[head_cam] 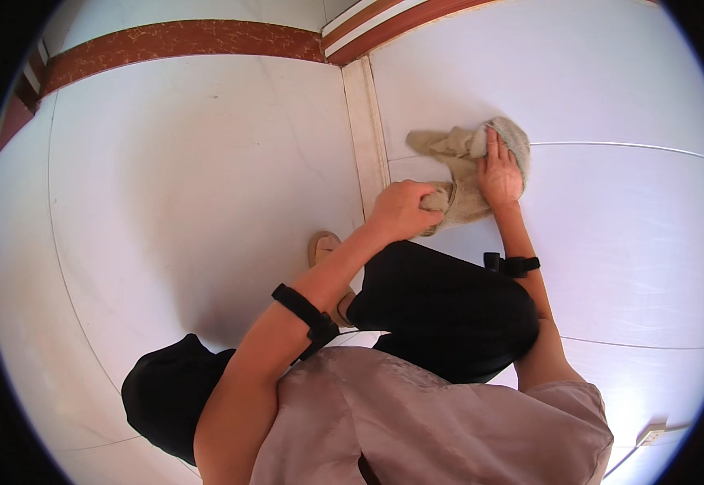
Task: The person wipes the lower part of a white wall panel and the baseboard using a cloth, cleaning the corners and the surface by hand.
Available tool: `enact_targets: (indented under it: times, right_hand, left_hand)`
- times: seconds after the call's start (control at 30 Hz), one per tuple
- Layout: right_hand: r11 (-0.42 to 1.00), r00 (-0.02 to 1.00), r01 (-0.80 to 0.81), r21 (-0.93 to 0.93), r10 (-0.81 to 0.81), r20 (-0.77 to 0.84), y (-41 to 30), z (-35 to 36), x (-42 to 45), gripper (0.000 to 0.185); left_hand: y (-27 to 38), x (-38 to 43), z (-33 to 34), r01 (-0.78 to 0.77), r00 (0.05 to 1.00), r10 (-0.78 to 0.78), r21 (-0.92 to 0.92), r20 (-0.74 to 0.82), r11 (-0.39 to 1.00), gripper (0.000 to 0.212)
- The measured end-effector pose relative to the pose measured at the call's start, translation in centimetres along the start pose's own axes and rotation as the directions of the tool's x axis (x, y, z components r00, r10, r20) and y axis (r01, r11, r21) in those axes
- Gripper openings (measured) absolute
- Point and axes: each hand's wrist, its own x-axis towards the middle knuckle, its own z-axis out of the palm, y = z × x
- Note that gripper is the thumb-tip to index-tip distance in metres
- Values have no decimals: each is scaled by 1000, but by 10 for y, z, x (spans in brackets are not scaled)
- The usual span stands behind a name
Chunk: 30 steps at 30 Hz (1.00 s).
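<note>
A beige-grey cloth (468, 182) lies bunched on the white tiled floor, right of centre. My left hand (408, 209) grips a bunched end of it, thumb and fingers curled round the fabric. Farther forward and to the right, my right hand (500, 173) presses flat on the cloth's other end, with its fingers extended over the folds. One loose corner of the cloth points left, beyond my left hand. Each forearm wears a black strap.
A pale threshold strip (367, 133) crosses the floor left of the cloth. Reddish-brown skirting (194, 39) and a striped door frame (382, 27) stand ahead. My sandalled foot (325, 245) is beside my left forearm. A power socket (652, 434) with cables lies at lower right.
</note>
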Motion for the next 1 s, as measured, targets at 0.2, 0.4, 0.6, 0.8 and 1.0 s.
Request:
enact_targets:
  times: [0.2, 0.4, 0.6, 0.8, 1.0]
  right_hand:
    - [994, 976, 36, -103, -12, 219, -8, 1, -7, 65]
    - [896, 813, 178, 406, -367, 452, -55, 54, -23, 52]
    - [821, 776, 270, 503, -494, 392, -80, 139, -32, 47]
    - [984, 946, 27, 174, -82, 315, -12, 100, 50, 54]
    - [991, 998, -3, -131, -6, -63, 26, 9, 114, 76]
  left_hand:
    - [22, -3, 8, -29, 996, 27, 22, 84, 999, 30]
    - [15, -5, 1, 17, 1000, -17, 87, 1, 996, 31]
    - [4, 2, -18, 110, 994, -104, 239, -39, 965, 36]
    - [-6, 6, -24, 140, 986, -136, 43, -100, 989, 38]
    - [15, 10, -20, 98, 995, -97, 1, 37, 995, 36]
